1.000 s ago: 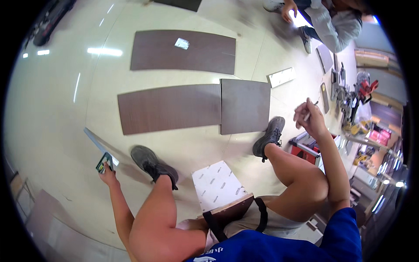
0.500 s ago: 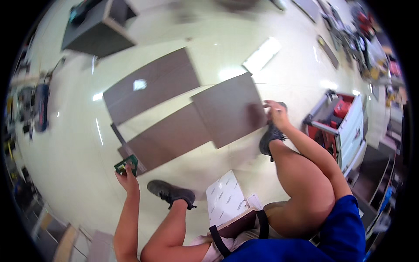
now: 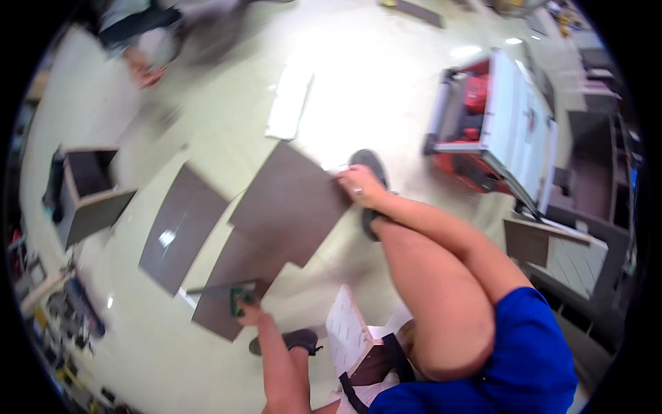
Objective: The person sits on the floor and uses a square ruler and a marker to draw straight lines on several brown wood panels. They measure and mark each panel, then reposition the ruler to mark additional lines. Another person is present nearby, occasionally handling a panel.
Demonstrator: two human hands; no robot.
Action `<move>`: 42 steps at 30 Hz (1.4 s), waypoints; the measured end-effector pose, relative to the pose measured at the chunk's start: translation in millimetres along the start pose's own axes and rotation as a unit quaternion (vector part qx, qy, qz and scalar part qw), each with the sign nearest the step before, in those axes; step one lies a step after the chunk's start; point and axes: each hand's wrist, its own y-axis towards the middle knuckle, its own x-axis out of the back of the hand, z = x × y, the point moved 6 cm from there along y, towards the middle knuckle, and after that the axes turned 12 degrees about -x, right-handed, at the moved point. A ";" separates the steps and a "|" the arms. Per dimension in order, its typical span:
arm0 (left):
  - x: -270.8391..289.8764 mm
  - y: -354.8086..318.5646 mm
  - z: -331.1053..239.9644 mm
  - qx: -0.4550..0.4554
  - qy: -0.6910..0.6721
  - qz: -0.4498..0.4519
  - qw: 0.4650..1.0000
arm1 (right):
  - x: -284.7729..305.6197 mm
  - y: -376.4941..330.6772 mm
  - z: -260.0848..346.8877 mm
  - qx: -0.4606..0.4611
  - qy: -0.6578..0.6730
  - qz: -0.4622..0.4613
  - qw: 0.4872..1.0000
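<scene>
My left hand is closed on a green try square, whose long thin blade lies across the near end of a brown board. A second brown board overlaps the far part of that one. At its right-hand edge my right hand is closed, with the fingertips gripping the border; blur hides the exact grip. To the left, a third brown board lies separately on the floor. A white-faced panel piece stands between my legs.
An open-topped tool case with red contents stands at the right, near shelving. A brown box-shaped cabinet sits at the left. A white strip lies farther off. Another person's hand shows at the upper left.
The view has swung, shifting the boards left in the picture. My left hand has moved the try square inward over the near board. My right hand stays at the second board's edge.
</scene>
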 end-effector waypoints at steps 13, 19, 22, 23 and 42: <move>-45.8 -34.6 -35.3 0.190 0.251 0.139 0.939 | 22.9 3.3 -0.8 0.011 -0.159 0.015 0.987; -34.8 -57.8 -43.1 0.251 0.355 0.172 0.884 | 26.9 2.5 -5.8 -0.031 -0.146 0.025 0.989; -16.6 -77.4 -19.4 0.195 0.486 0.271 0.808 | 27.5 6.8 -13.2 -0.040 -0.134 0.025 0.990; -5.7 -85.0 -5.9 0.167 0.531 0.310 0.771 | 25.4 7.1 -17.2 -0.044 -0.131 0.020 0.990; -252.1 -131.6 -139.8 -0.481 0.512 0.406 0.585 | 23.1 0.4 -12.7 -0.035 -0.118 0.005 0.992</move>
